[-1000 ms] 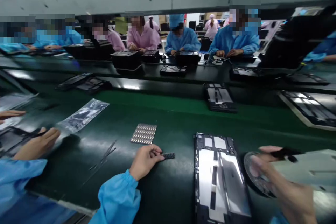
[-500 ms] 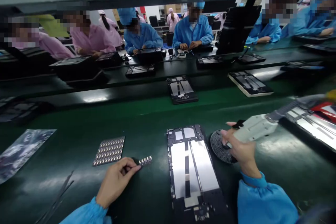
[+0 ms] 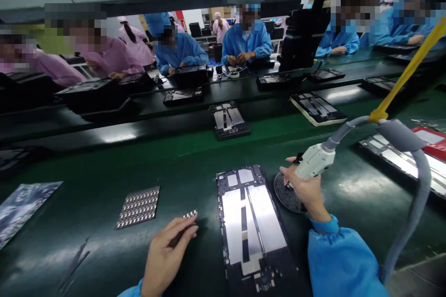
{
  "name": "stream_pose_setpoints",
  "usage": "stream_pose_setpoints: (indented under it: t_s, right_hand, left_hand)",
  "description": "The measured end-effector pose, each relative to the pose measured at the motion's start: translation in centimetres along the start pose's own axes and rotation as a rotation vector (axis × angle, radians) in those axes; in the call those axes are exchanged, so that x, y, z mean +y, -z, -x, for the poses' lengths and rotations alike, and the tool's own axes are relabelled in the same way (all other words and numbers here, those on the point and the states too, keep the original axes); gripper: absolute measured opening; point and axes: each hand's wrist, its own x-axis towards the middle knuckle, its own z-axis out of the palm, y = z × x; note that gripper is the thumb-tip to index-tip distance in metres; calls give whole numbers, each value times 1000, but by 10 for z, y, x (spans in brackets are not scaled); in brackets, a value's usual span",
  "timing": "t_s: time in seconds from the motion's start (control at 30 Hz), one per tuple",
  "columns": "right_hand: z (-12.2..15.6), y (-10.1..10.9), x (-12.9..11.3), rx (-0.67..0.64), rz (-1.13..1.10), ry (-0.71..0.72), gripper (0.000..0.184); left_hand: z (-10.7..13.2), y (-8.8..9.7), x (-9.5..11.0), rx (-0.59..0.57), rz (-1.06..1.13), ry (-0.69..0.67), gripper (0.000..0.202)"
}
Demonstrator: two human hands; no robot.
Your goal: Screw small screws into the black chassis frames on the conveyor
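The left fingers [image 3: 179, 225] pinch a small component strip [image 3: 190, 214]; the right fingers [image 3: 286, 171] grasp a white tool [image 3: 315, 162] over a dark disc [image 3: 290, 201] beside an opened device [image 3: 232, 222].

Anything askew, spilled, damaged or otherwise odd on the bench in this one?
Nothing plainly stands out: the opened device and gridded sheet of parts lie flat on the green bench, with no visible spill or breakage. The thin dark pieces at lower left lie loose, though I can't tell whether they're misplaced.

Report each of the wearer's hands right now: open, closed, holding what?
Left hand: closed, pinching a small component strip.
Right hand: closed around a white handheld tool.
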Motion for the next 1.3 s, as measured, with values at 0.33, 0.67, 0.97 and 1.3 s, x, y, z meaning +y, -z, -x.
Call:
stream_pose_setpoints:
  t_s: [0.33,0.67,0.97,1.3]
  right_hand:
    - [3,3,-14,15,109,9,24]
    - [43,-68,-73,-401,-34,22,23]
    - [52,-130,-47,-529,-31,-66,24]
    - [51,-130,-40,-514,4,-60,32]
  left_hand:
    - [-16,-51,12,-92,-222,27,16]
    - [-17,-66,22,-122,-97,38,15]
    - [-18,-56,3,4,213,149,11]
    - [-19,-50,13,177,161,105,4]
